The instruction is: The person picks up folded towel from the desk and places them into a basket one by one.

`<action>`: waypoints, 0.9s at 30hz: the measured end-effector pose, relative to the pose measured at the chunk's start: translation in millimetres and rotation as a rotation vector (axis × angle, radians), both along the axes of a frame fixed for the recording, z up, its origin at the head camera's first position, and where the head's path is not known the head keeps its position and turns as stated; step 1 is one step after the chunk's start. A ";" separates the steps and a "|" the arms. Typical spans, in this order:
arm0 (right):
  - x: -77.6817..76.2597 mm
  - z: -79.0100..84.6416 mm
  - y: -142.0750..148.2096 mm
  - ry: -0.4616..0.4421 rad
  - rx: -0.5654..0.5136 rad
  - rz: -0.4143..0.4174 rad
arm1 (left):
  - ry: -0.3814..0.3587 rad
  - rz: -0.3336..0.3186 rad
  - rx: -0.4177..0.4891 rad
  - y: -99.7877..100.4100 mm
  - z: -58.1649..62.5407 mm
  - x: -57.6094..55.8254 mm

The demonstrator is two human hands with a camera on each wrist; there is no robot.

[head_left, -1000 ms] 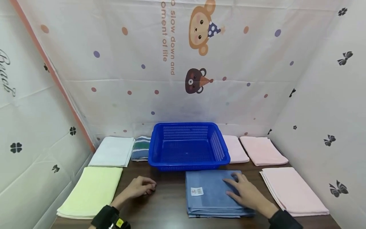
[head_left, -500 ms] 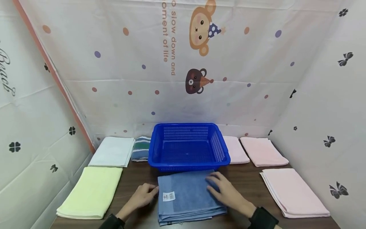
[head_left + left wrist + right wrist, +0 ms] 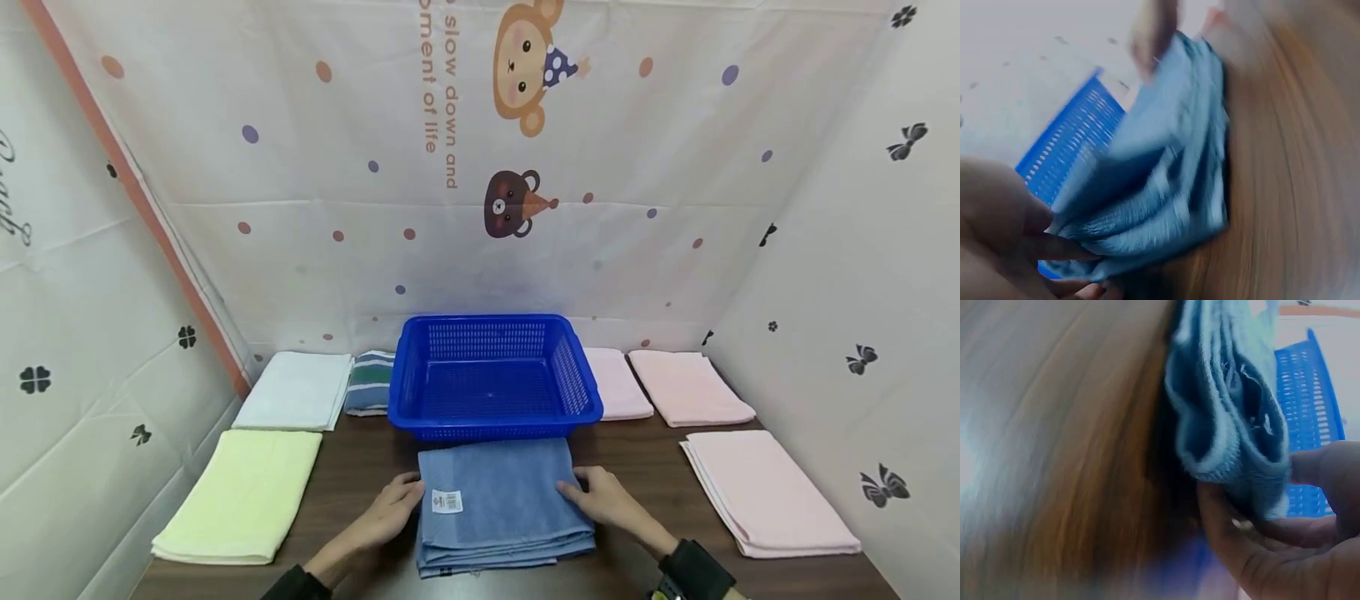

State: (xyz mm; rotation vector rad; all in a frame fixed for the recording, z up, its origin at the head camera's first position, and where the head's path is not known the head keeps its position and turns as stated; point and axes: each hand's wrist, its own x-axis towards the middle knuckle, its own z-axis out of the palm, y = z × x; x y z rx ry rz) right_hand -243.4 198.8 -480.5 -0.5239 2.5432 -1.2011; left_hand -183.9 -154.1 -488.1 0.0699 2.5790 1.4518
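Note:
A folded blue towel (image 3: 513, 496) with a white label (image 3: 447, 502) lies in front of the basket. My left hand (image 3: 392, 510) grips its left edge; in the left wrist view the fingers (image 3: 1054, 247) reach under the layered folds. At the opposite edge, my right hand (image 3: 606, 500) holds the towel with the thumb on top and the other fingers below, as the right wrist view shows. The towel's layers (image 3: 1229, 425) hang a little apart at the folded end.
Behind the towel stands a blue plastic basket (image 3: 487, 433). Around it lie folded towels: yellow-green (image 3: 240, 496), white (image 3: 296, 390), striped (image 3: 371, 383) and several pink ones (image 3: 768, 492) at right. Patterned cloth walls (image 3: 465, 275) enclose the dark wooden table (image 3: 637, 454).
The blue towel has slid left, to the front of the basket. My left hand has come to its left edge, and my right hand has moved from its top to its right edge.

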 end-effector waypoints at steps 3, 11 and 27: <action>-1.7 1.4 5.2 -0.264 -0.125 -0.057 | -0.165 0.079 0.191 5.4 4.1 3.8; -0.8 2.0 15.2 -0.524 -0.259 -0.136 | -0.374 0.194 0.333 5.3 2.9 0.9; 17.9 15.5 13.3 -0.352 -0.276 -0.051 | -0.361 0.067 0.413 -0.5 16.3 6.7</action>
